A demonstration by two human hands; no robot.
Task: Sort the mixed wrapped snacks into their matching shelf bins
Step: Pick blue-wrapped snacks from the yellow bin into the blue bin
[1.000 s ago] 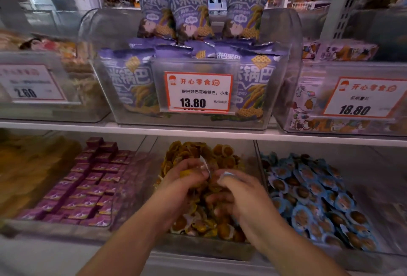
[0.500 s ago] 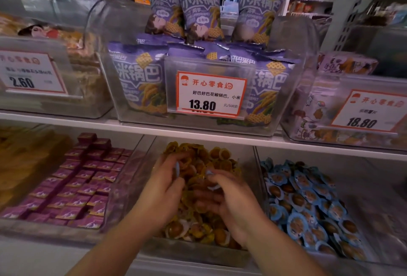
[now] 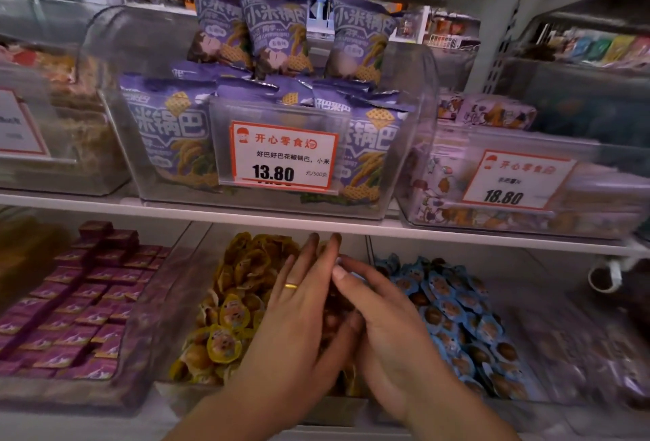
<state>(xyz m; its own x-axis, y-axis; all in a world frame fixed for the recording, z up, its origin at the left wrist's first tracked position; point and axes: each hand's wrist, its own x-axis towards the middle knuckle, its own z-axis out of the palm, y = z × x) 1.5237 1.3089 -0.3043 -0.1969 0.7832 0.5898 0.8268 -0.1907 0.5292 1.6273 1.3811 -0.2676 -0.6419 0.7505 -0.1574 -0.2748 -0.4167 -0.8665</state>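
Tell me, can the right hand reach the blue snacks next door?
Probably yes. The right hand lies over the yellow snacks, right beside the blue snacks; their bin looks open on top, with nothing between.

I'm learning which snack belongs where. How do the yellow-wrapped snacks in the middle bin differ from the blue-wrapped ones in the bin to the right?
The yellow-wrapped snacks have yellow wrappers; the blue-wrapped snacks have blue ones. The yellow ones fill the middle bin, the blue ones the bin to its right. Both hands, left hand and right hand, lie over the yellow pile; none is on the blue one. Both are small round packs with a brown centre, piled loosely.
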